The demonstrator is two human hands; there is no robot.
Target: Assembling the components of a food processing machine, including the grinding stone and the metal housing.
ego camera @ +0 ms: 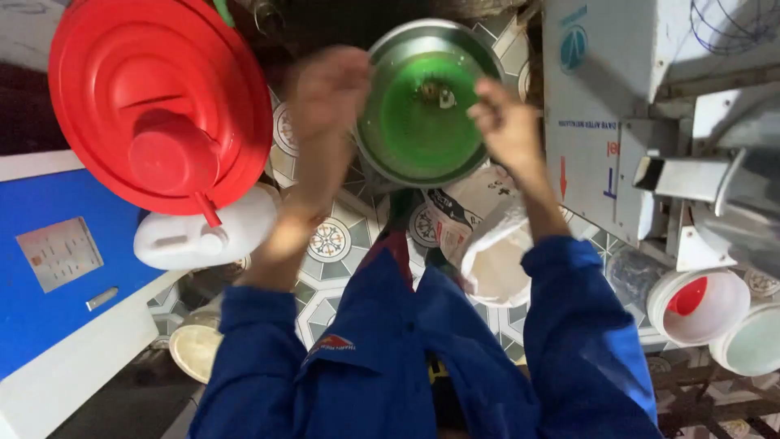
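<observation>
Head view: a red lid (158, 106) hangs left of the steel bowl (431, 102), a white jug (207, 232) below it. 2 hands grip the bowl's rim over the tiled floor (329, 244): left hand (329, 89) on its left edge, right hand (505, 126) on its right. A green strainer (422, 122) sits inside.

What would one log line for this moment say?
left hand: on rim of metal bowl | right hand: on opposite rim | inside: green strainer | nearby: red lid, white jug
</observation>
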